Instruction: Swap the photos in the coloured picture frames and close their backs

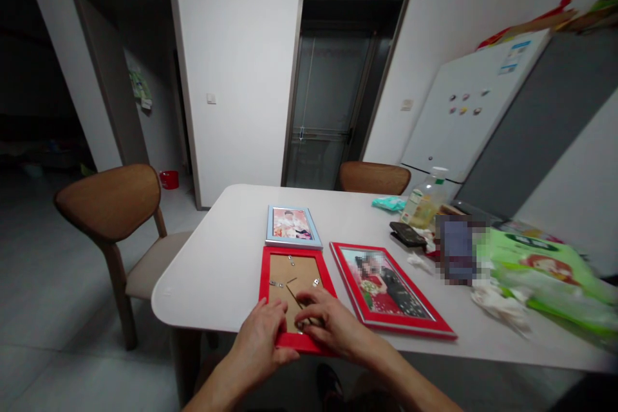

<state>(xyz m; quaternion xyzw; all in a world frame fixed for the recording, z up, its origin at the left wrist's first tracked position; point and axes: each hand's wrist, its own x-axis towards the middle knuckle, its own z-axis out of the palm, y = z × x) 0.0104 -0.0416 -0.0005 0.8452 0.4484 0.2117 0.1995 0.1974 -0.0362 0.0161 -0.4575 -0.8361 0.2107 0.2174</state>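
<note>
A red picture frame [266, 273] lies face down at the table's front edge, its brown backing board [280, 267] showing with several small metal clips [291, 260]. My left hand [261, 335] grips the frame's near left corner, thumb along the front edge and fingers over the side. Over the lower right of the backing, my right hand [333, 325] has its fingers bent and drawn together. A thin dark line, perhaps a strip or a slit in the board, runs up from these fingertips; what they hold is mostly hidden.
On the white table [207, 270] are a light blue framed photo [290, 225], a larger red framed photo [396, 290], a bottle [425, 199], a black object [408, 235], crumpled tissues [499, 306] and a green package [541, 264]. Chairs [111, 199] stand around it.
</note>
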